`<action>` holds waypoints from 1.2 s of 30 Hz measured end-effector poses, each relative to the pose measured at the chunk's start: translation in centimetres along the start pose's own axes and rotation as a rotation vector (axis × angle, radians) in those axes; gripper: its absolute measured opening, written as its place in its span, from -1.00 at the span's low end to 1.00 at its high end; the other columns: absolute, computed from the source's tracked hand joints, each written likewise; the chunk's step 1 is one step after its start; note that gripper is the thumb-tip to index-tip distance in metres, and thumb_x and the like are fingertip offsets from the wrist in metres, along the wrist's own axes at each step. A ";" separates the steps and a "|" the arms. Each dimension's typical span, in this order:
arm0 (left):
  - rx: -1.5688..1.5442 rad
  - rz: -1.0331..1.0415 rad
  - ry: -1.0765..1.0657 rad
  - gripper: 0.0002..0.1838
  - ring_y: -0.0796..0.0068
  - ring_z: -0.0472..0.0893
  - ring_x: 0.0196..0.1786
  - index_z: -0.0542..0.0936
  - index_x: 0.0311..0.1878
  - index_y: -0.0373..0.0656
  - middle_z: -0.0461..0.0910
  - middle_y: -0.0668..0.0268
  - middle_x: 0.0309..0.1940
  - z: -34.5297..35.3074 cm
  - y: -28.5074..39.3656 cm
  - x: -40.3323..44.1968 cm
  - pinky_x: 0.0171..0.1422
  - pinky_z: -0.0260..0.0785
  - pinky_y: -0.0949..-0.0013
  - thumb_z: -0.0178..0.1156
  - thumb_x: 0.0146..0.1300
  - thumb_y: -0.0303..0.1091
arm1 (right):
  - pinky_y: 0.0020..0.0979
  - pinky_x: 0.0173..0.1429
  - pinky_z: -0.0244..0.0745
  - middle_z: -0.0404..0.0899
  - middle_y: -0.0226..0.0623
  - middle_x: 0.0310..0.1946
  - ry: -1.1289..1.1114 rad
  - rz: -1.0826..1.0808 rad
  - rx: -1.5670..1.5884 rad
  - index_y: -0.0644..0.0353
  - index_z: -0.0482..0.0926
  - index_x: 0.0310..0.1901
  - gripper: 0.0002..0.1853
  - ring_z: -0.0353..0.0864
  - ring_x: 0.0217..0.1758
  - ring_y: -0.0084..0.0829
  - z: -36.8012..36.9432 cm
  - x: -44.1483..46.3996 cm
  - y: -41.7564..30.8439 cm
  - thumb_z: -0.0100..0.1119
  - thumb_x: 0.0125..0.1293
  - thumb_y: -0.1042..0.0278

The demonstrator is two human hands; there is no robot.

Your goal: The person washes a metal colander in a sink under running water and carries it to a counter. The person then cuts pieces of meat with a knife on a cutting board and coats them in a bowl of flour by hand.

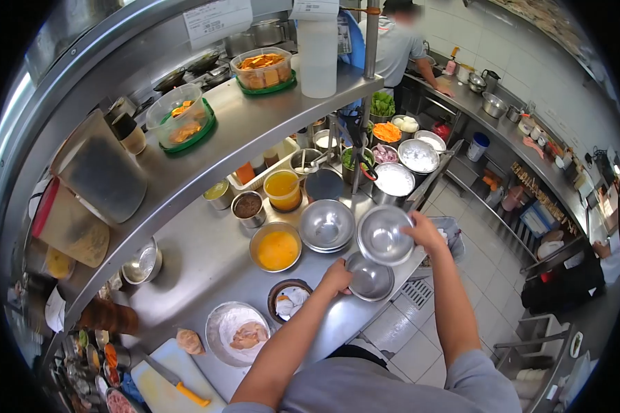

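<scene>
head view: the left hand (335, 279) grips a small metal bowl (370, 278) by its rim; the right hand (427, 233) grips a larger metal bowl (384, 235), both near the table's (186, 279) edge, beside stacked bowls (327, 224). a loose grip could drop one. fingertips are partly hidden; whether the held bowls touch is unclear.

Head-height view; facing forward and steeply down over the counter (186, 275); wide, room-deep.

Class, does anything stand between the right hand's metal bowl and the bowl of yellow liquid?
Yes: stacked metal bowls stand on the counter between the bowl in the right hand and the yellow liquid.
</scene>
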State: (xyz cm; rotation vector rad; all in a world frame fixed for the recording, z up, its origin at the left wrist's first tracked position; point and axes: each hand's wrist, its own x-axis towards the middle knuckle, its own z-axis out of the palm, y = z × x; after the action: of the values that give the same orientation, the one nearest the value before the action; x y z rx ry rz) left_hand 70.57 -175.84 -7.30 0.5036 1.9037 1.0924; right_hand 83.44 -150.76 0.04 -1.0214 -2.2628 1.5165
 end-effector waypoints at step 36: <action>-0.145 0.153 0.686 -0.68 0.35 0.66 -0.41 0.45 0.01 -0.33 0.60 0.14 -0.27 -23.7 4.4 -1.4 -0.55 0.54 0.39 0.10 0.14 -0.53 | -0.01 0.01 0.57 0.64 0.20 -0.22 0.098 -0.281 -0.708 0.42 0.48 -0.06 -0.69 0.67 -0.11 0.09 13.9 10.0 -5.5 0.06 0.19 0.42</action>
State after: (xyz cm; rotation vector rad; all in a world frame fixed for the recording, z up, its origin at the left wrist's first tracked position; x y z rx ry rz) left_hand 51.27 -186.11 2.91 0.2004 2.3637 1.6405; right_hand 66.33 -155.40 -3.00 -0.8371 -2.7789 0.5352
